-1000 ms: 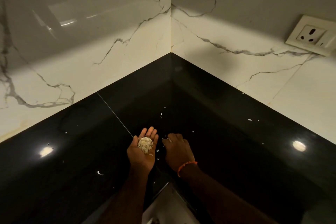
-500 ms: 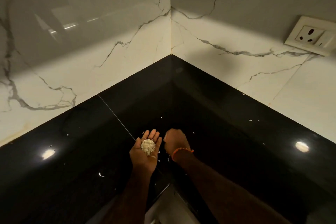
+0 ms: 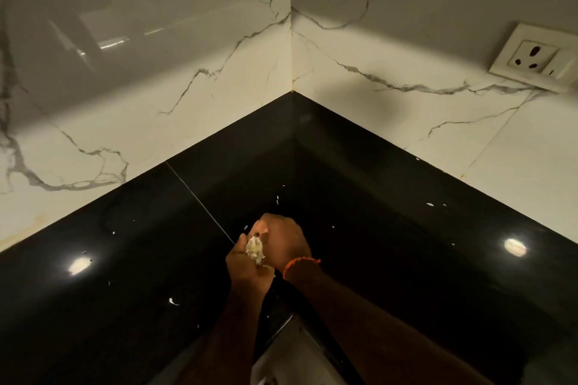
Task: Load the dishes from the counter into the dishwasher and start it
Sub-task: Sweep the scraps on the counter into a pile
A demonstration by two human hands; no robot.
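Your left hand cups a clump of food scraps, palm up; your right hand bunches over it, fingertips touching, contents unclear. No dishes or dishwasher in view; loose bits on the counter lie nearer the right.

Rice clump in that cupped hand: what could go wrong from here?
1. The rice clump sits loosely in the left hand, with the right hand pressing in beside it. Grains may well slip out onto the black counter.
2. White bits lie scattered far apart on the counter, some near the wall. A few could easily be missed.
3. The rice looks sticky, so it may cling to the fingers.
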